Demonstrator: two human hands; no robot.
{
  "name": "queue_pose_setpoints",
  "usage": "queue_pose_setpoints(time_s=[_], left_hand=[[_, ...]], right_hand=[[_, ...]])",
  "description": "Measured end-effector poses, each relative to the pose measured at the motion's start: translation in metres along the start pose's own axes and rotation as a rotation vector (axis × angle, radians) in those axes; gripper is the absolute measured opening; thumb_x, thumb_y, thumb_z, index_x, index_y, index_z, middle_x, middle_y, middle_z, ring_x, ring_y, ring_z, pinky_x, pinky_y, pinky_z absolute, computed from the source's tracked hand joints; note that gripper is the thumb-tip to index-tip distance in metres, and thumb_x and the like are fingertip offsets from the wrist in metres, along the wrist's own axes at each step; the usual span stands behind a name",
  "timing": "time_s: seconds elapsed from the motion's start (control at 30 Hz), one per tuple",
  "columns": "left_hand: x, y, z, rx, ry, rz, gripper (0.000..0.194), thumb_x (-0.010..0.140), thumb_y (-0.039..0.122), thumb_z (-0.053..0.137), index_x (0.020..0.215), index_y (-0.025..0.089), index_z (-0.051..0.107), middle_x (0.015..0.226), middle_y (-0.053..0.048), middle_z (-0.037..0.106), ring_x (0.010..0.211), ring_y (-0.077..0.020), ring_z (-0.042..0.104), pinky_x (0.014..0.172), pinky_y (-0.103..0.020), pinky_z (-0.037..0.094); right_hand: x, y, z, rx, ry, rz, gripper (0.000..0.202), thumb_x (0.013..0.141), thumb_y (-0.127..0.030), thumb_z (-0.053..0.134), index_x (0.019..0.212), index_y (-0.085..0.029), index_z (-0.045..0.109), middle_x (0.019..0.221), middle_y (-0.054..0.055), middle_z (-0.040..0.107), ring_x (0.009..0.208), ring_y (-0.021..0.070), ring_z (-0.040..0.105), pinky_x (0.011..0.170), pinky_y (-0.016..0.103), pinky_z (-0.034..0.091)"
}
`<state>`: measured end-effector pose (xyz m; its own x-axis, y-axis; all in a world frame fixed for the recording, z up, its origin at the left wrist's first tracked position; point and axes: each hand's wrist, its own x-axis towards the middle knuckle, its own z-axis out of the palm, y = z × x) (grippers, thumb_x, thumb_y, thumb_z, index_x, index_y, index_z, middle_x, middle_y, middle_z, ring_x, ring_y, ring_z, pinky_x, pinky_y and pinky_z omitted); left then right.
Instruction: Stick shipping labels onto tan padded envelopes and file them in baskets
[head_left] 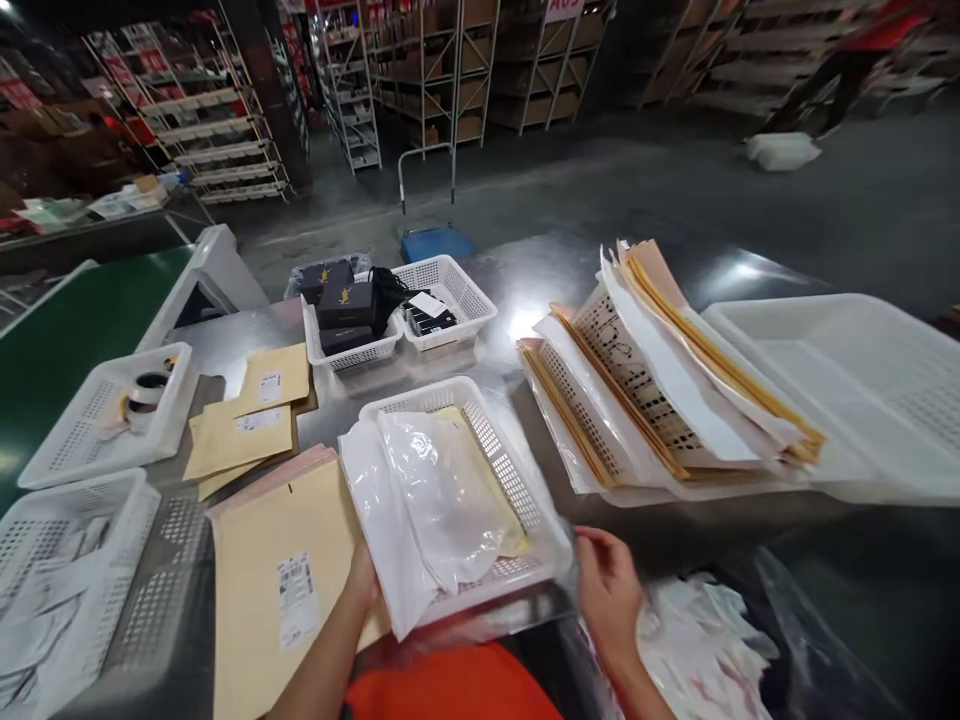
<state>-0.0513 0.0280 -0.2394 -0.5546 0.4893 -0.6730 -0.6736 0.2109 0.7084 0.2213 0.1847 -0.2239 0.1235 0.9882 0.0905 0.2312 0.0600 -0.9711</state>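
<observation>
In front of me a white plastic basket (517,450) holds glossy white mailer bags (450,490) and a yellowish padded envelope (491,470). One white mailer (375,520) hangs over the basket's left rim. My left hand (365,580) is against that overhanging edge, its fingers hidden behind it. At the basket's near right corner is my right hand (609,575), fingers curled and pinched together beside clear plastic. What they grip is too unclear to name. Left of the basket lies a stack of large padded envelopes (255,540) with a printed label (298,600) on top.
A basket rack (555,375) of upright envelopes and a white tray (840,350) stand right. Black boxes (349,305) fill a basket behind. Smaller envelopes (247,425), a tape basket (75,420) and a paper-filled basket (112,560) are left. Clear bagging (705,640) lies lower right.
</observation>
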Motion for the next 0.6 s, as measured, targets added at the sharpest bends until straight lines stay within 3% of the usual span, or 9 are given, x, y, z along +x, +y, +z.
queue_pose_setpoints(time_s=[0.13, 0.23, 0.3, 0.37, 0.43, 0.53, 0.6], left_hand=[[0.005, -0.004, -0.020, 0.152, 0.049, 0.158, 0.045, 0.083, 0.050, 0.045, 0.099, 0.013, 0.062, 0.098, -0.012, 0.071, 0.091, -0.0260, 0.068, 0.082, -0.039, 0.054], [-0.007, -0.014, -0.057, 0.343, 0.167, 0.273, 0.036, 0.077, 0.040, 0.053, 0.100, 0.014, 0.062, 0.108, -0.014, 0.067, 0.105, -0.0291, 0.063, 0.093, -0.045, 0.049], [-0.020, -0.023, -0.088, 0.450, 0.261, 0.353, 0.029, 0.072, 0.028, 0.057, 0.097, 0.015, 0.064, 0.122, -0.015, 0.061, 0.124, -0.0299, 0.051, 0.108, -0.045, 0.036], [-0.034, -0.029, -0.121, 0.649, 0.374, 0.424, 0.030, 0.072, 0.020, 0.054, 0.100, 0.015, 0.065, 0.136, -0.016, 0.050, 0.136, -0.0293, 0.036, 0.116, -0.042, 0.025], [-0.044, -0.028, -0.155, 0.929, 0.558, 0.392, 0.036, 0.077, 0.018, 0.050, 0.111, 0.012, 0.061, 0.143, -0.019, 0.043, 0.139, -0.0299, 0.031, 0.116, -0.042, 0.023], [-0.050, -0.014, -0.201, 1.131, 0.815, 0.179, 0.050, 0.085, 0.028, 0.047, 0.131, 0.007, 0.044, 0.139, -0.024, 0.045, 0.133, -0.0339, 0.039, 0.109, -0.045, 0.034], [-0.047, -0.004, -0.226, 1.094, 0.853, 0.053, 0.066, 0.084, 0.043, 0.050, 0.136, 0.006, 0.035, 0.130, -0.026, 0.051, 0.123, -0.0378, 0.049, 0.099, -0.049, 0.043]], right_hand=[[-0.028, -0.034, 0.053, -0.322, -0.668, -0.576, 0.021, 0.086, -0.022, 0.047, 0.100, -0.020, 0.063, 0.104, 0.011, 0.065, 0.096, 0.0225, 0.061, 0.082, 0.037, 0.052], [-0.037, -0.041, 0.092, -0.563, -1.076, -0.942, 0.020, 0.083, -0.014, 0.054, 0.096, -0.020, 0.067, 0.137, 0.014, 0.051, 0.124, 0.0300, 0.048, 0.096, 0.046, 0.045], [-0.040, -0.040, 0.111, -0.691, -1.242, -1.109, 0.014, 0.081, -0.017, 0.062, 0.093, -0.019, 0.069, 0.148, 0.014, 0.039, 0.132, 0.0356, 0.040, 0.101, 0.052, 0.040], [-0.041, -0.037, 0.125, -0.746, -1.303, -1.221, 0.015, 0.079, -0.023, 0.068, 0.093, -0.019, 0.069, 0.151, 0.015, 0.034, 0.134, 0.0377, 0.037, 0.102, 0.055, 0.037], [-0.040, -0.038, 0.135, -0.752, -1.324, -1.324, 0.018, 0.075, -0.026, 0.072, 0.091, -0.018, 0.070, 0.151, 0.016, 0.033, 0.134, 0.0373, 0.036, 0.103, 0.055, 0.037], [-0.029, -0.047, 0.142, -0.740, -1.327, -1.481, 0.009, 0.074, -0.017, 0.069, 0.083, -0.017, 0.070, 0.144, 0.015, 0.044, 0.131, 0.0332, 0.042, 0.103, 0.052, 0.038], [-0.013, -0.060, 0.140, -0.735, -1.278, -1.503, 0.013, 0.077, -0.011, 0.060, 0.081, -0.018, 0.070, 0.134, 0.012, 0.056, 0.125, 0.0291, 0.049, 0.101, 0.048, 0.041]])
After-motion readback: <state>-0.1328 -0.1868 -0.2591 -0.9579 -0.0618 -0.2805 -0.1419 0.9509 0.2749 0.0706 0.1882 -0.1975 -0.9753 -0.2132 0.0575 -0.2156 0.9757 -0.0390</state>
